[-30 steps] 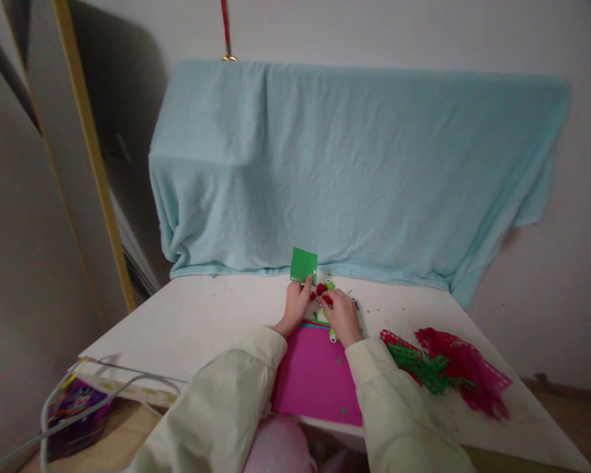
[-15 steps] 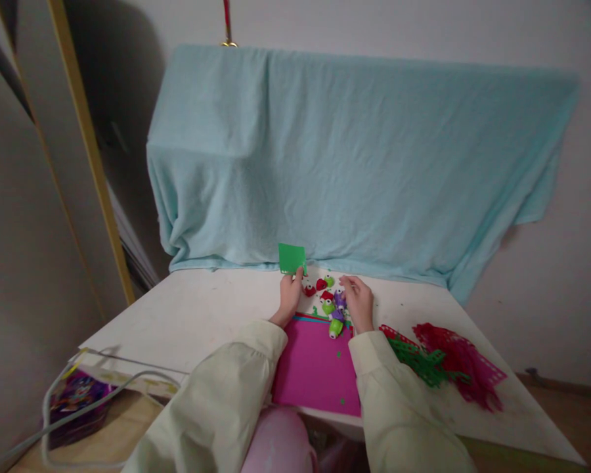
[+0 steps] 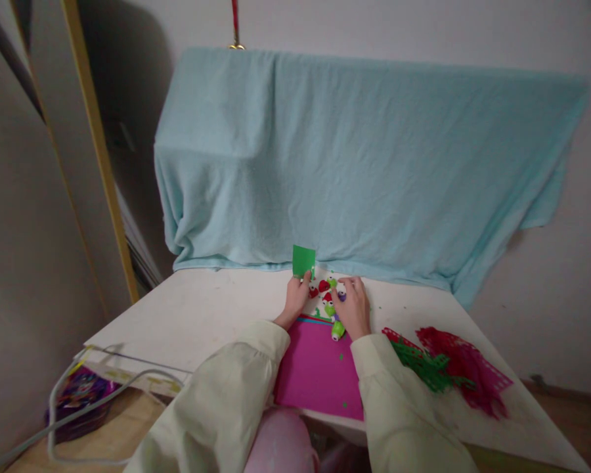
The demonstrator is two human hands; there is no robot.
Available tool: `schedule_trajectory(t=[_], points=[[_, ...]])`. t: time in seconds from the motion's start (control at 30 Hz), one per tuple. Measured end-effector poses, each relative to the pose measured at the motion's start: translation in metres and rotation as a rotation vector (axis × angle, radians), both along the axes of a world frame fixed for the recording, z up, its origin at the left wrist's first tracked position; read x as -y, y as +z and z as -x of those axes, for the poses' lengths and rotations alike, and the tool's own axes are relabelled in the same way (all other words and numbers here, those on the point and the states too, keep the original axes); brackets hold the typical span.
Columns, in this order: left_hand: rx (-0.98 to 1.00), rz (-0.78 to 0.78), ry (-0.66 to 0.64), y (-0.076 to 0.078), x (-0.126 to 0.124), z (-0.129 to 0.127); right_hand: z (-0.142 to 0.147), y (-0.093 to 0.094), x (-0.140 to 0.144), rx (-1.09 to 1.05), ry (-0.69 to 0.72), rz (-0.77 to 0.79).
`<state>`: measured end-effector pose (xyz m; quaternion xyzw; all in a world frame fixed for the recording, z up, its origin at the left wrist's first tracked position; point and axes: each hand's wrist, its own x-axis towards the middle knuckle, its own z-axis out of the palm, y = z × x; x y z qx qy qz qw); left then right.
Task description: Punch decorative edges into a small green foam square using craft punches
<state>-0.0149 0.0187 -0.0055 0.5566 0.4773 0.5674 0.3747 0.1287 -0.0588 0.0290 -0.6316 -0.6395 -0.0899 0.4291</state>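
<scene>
My left hand (image 3: 295, 297) is closed on a piece of green paper (image 3: 303, 260), pinching its lower edge so that the sheet stands up above the fingers. Small craft punches lie in a cluster between my hands: a red punch (image 3: 324, 286), a green punch (image 3: 337, 330) and several others in red, green and purple. Over the right side of this cluster is my right hand (image 3: 353, 305), thumb and fingers bent and apart around a purple punch (image 3: 342, 296). Whether the fingers touch it I cannot tell. Tiny green paper bits (image 3: 317, 311) are scattered near the punches.
A stack of coloured sheets, magenta on top (image 3: 318, 374), lies at the table's front edge. Perforated green scraps (image 3: 423, 364) and red scraps (image 3: 465, 364) lie at right on the white table (image 3: 217, 305). A blue cloth (image 3: 349, 164) hangs behind; a pale cable (image 3: 52, 420) loops at lower left.
My right hand has moved left over the purple punch, and its thumb and fingers have spread. The green paper in my left hand has shifted right and turned slightly. The view has moved a little.
</scene>
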Motion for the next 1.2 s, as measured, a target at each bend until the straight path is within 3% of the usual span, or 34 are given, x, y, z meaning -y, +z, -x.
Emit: schedule_trajectory(t=[0.17,0.67,1.0,1.2], points=[[0.042,0.028,-0.046,-0.003,-0.001,-0.001,0.003,-0.003,0.000,0.129,0.035,0.039],[0.188,0.090,-0.115,-0.005,-0.002,-0.003,-0.001,-0.003,-0.001,0.240,0.010,0.112],[0.257,0.188,-0.408,0.005,0.003,-0.008,-0.002,-0.001,-0.001,0.189,-0.056,0.073],[0.247,0.189,-0.401,0.007,0.005,-0.010,0.000,-0.004,-0.002,0.191,-0.036,0.079]])
